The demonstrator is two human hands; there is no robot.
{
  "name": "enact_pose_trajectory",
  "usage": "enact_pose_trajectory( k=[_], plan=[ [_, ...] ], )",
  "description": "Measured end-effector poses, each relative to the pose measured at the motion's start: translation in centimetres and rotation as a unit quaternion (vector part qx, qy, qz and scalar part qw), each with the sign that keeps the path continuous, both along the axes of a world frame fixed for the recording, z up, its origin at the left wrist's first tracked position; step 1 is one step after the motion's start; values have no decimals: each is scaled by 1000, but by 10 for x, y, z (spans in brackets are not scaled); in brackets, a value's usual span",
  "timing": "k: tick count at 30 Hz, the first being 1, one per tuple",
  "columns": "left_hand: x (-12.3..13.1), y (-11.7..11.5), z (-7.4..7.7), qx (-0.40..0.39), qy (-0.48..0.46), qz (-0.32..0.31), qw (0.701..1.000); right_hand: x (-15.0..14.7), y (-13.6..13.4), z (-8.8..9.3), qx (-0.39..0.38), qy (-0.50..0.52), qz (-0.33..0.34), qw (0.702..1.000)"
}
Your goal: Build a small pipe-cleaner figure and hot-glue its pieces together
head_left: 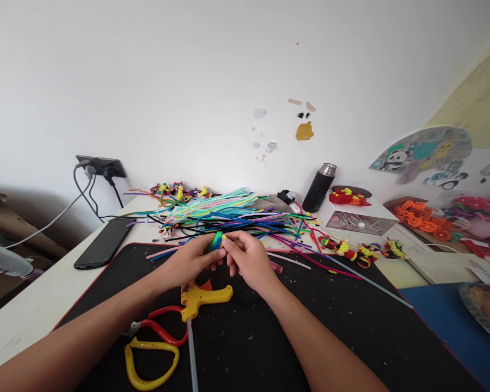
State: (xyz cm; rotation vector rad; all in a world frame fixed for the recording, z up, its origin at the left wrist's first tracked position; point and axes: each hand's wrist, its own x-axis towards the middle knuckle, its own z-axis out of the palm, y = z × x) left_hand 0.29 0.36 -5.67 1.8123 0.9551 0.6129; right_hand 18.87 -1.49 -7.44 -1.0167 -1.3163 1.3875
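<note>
Both hands meet over the black mat (245, 332) around a small green, blue and yellow fuzzy piece (217, 241). My left hand (194, 257) pinches it from the left, thumb on top. My right hand (249, 258) has its fingers closed at the piece's yellow right end. Much of the piece is hidden by the fingers. Just below the hands lies a yellow glue gun (204, 296) with a long glue stick (192, 354) in its back. Scissors with one red and one yellow handle (152, 363) rest left of it, partly beside my left forearm.
Behind the hands is a pile of coloured pipe cleaners (237, 215). Small fuzzy figures (347, 250) lie at the right, others at the back left. A black phone (103, 243) is at the left, a black bottle (319, 188) and a white box (361, 218) at the back right.
</note>
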Motion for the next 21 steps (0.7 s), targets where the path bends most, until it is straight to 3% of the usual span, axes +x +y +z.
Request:
enact_pose_trajectory(
  k=[6, 11, 21],
  plan=[
    [0, 1, 0, 4, 17, 30, 999, -1, -1, 0, 11, -1, 2, 1000],
    [-1, -1, 1, 53, 61, 53, 995, -2, -2, -2, 27, -26, -3, 999],
    [-1, -1, 2, 77, 79, 54, 992, -2, -4, -1, 34, -43, -6, 998]
  ],
)
